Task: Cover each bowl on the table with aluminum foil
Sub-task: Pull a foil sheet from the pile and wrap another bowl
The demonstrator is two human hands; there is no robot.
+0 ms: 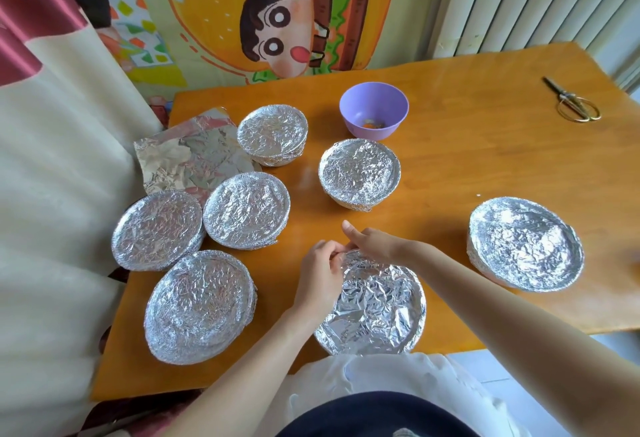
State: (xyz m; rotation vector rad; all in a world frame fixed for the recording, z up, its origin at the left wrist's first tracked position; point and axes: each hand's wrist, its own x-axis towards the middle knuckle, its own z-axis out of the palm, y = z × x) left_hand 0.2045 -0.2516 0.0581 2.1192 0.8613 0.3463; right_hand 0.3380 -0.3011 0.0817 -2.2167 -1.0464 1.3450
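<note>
Only the head view to go on, so here's what I've got. The near bowl (374, 305) sits at the table (485, 159) edge right in front of me, with its foil (377, 294) laid over the top but wrinkly and not snug everywhere. Left hand (320, 274) has its fingers curled in, pinching the foil at the far rim. Right hand (375, 242) rests on that same rim just beside it, thumb sticking out. Its fingers are tucked under, so I can't tell if they're pinching or only pressing.

Handling-wise, I reckon this stuff is super light and thin. It holds a crease but probably tears if yanked, so I'd grab the loose edge and fold it down around the rim bit by bit. The bowl looks light enough to skid too.

Six covered bowls (246, 209) look done. The purple bowl (374, 111) farther back is uncovered, and a spare sheet (187, 156) lies at the left. Scissors (571, 100) are far right.
</note>
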